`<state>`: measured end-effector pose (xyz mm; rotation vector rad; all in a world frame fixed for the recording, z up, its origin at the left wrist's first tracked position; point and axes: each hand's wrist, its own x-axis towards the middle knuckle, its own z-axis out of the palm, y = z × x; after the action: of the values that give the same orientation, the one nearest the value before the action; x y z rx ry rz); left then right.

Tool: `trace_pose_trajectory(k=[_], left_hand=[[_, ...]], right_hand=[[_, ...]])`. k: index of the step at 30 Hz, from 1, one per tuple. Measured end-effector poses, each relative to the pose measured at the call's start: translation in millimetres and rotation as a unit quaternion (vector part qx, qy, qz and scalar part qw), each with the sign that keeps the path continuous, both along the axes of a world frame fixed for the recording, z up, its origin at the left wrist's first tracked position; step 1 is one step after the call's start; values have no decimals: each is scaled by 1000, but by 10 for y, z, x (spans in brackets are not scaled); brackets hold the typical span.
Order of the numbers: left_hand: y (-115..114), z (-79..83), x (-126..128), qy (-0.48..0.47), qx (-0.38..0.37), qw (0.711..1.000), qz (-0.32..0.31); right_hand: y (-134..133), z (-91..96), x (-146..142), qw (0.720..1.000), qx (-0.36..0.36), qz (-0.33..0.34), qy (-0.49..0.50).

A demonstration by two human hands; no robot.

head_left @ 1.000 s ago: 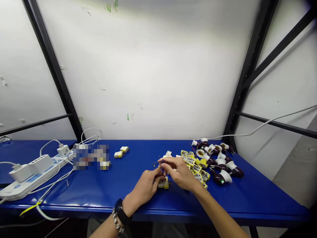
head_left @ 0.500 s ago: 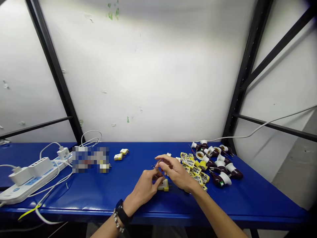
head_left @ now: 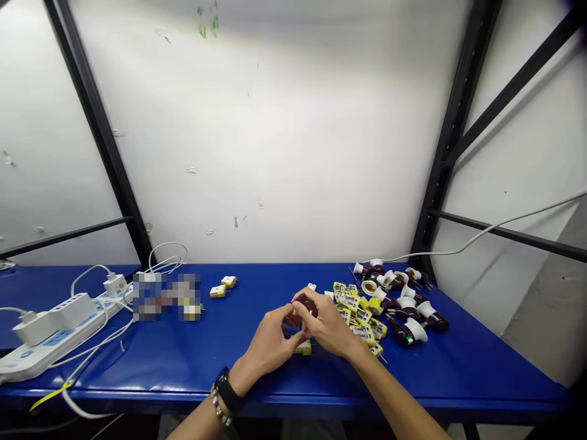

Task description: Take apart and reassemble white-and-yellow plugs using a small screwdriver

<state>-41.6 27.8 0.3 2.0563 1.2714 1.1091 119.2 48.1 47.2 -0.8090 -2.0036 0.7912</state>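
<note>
My left hand (head_left: 274,338) and my right hand (head_left: 326,324) meet over the middle of the blue table, thumbs and fingers bent toward one another. Both are closed in a pinch, and whatever lies between the fingertips is mostly hidden and in shadow. Just beneath them a yellow-and-white plug (head_left: 303,349) rests on the table, half covered by the left hand. Beside the right hand spreads a pile of yellow-and-white plug parts (head_left: 362,316), several with metal inside exposed.
Several dark-maroon lamp sockets with white rims (head_left: 408,302) lie at the right. Two yellow-and-white plugs (head_left: 224,287) sit left of centre. A white power strip (head_left: 59,339) with cables runs along the left, near a blurred patch. Black frame posts (head_left: 440,165) stand at the back.
My fingers have turned and drawn closer together; the right fingers curl lower over the left ones. The plug beneath remains in place. The view has shifted slightly.
</note>
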Motion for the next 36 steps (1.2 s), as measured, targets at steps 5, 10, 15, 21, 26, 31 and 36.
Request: trace_pose_trajectory(k=[5,10,15,21,26,31,36], left_hand=[[11,21,20,18,9,999,35],[-30,73,-25,58,9,996,60],[-92,46,-167,83,-12,996,14],[-43,51,-227,80,-8,996,31],[218,98,-269,107,2,992,65],[365,89,-362,128,17,987,97],[60,65,-343,128,2,992,4]], right_hand=[[-7,19,3,1000,-2,4,-13],[14,-6,19,1000,-21,8,20],[50,-42,46,993,-58,-6,105],[56,-29,58,975,-69,-26,208],[90,49,151,959,-12,-108,263],[-7,139,355,994,25,-108,22],[-178,-19,434,960,32,-52,-274]])
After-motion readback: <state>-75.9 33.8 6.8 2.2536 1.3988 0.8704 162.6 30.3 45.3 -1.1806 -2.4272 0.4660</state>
